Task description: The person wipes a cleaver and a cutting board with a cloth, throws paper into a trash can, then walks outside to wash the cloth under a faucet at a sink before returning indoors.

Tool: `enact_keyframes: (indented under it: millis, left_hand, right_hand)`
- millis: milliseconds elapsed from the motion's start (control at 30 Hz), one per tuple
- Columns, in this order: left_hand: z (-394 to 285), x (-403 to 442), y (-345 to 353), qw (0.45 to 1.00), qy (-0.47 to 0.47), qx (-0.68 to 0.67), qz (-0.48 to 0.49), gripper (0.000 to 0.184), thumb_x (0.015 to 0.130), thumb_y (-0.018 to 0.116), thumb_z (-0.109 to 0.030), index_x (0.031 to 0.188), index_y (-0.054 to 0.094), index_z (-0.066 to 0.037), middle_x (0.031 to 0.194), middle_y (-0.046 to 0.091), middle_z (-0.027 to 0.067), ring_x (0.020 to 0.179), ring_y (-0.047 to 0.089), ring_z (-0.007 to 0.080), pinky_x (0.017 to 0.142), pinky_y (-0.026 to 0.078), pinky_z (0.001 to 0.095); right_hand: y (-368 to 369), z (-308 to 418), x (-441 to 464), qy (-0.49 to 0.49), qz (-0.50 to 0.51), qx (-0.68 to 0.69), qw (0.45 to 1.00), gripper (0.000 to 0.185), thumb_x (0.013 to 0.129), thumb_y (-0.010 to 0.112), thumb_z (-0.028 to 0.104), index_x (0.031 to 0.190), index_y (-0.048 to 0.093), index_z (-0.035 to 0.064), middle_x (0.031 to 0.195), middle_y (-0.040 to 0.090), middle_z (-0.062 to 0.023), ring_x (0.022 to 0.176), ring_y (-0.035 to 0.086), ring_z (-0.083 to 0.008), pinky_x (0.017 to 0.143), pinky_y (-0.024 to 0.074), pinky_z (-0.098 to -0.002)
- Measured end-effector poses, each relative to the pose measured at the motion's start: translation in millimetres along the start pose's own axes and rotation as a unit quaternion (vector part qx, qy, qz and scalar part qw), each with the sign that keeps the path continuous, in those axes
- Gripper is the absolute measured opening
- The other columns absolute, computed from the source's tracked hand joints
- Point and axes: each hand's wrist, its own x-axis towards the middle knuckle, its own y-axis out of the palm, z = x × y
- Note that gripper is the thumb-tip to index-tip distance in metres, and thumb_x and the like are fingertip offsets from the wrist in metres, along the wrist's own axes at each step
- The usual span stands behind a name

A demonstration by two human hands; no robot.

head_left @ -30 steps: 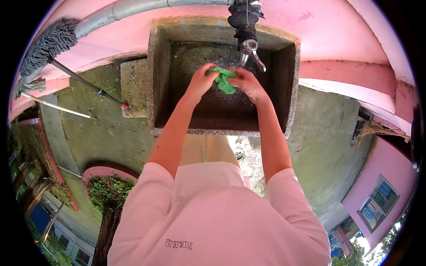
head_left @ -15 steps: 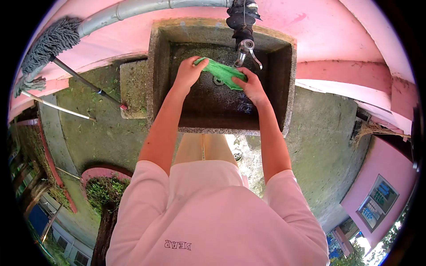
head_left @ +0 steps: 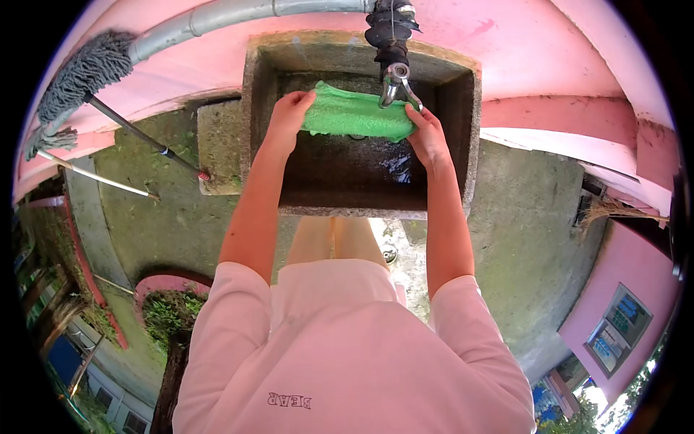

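A green cloth (head_left: 358, 114) is spread out between my hands over the concrete sink (head_left: 473, 137). My left hand (head_left: 291, 112) grips its left end between thumb and fingers. Its right end is pinched in my right hand (head_left: 426, 129). Just above the cloth's right part hangs the metal tap (head_left: 396, 78), its lever pointing down toward my right hand. The cloth covers most of the drain. Wet patches shine on the sink floor to the lower right of the cloth.
A concrete block (head_left: 220, 148) adjoins the sink's left side. Farther left, a grey mop (head_left: 87, 72) and poles lean by the pink wall. A grey pipe (head_left: 217, 18) runs along the top. At lower left stands a planter (head_left: 170, 311); a straw broom (head_left: 614, 211) lies at right.
The green cloth was bunched up between my hands, then partly opened, and now it is stretched wide. My hands have moved apart, my left hand to the left, my right hand slightly right.
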Motion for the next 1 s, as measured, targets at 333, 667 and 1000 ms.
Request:
enact_keyframes:
  millis: [333,667,1000]
  left_hand:
    - [2,2,-19,0.987,0.029,-0.138,0.073,0.017,0.088,0.062,-0.013,0.103,0.062,-0.005,0.095,0.058,0.0018,0.076,0.054,0.0114,0.062,0.043,0.0263]
    - [8,-5,10,0.88,0.208,0.401,0.145,0.033,0.071,0.077,-0.008,0.1,0.061,-0.004,0.105,0.05,0.0156,0.102,0.053,0.034,0.088,0.045,0.0402]
    - [17,17,25,0.992,-0.048,0.087,0.083,0.026,0.089,0.06,-0.021,0.111,0.058,-0.007,0.105,0.057,0.0106,0.099,0.056,0.0239,0.086,0.045,0.0372]
  right_hand:
    - [-1,19,-9,-0.02,0.132,-0.039,0.99,0.033,0.081,0.064,0.001,0.114,0.058,0.0011,0.106,0.062,-0.0118,0.096,0.06,-0.0216,0.086,0.0474,-0.0332]
    - [-28,10,7,-0.116,-0.026,-0.408,0.905,0.021,0.083,0.065,0.014,0.102,0.066,0.0037,0.089,0.059,-0.004,0.094,0.056,-0.018,0.088,0.0417,-0.0295]
    - [-34,16,-2,0.023,0.004,0.047,0.999,0.016,0.094,0.054,0.015,0.107,0.059,0.0064,0.098,0.063,-0.0027,0.091,0.059,-0.014,0.085,0.0459,-0.0311]
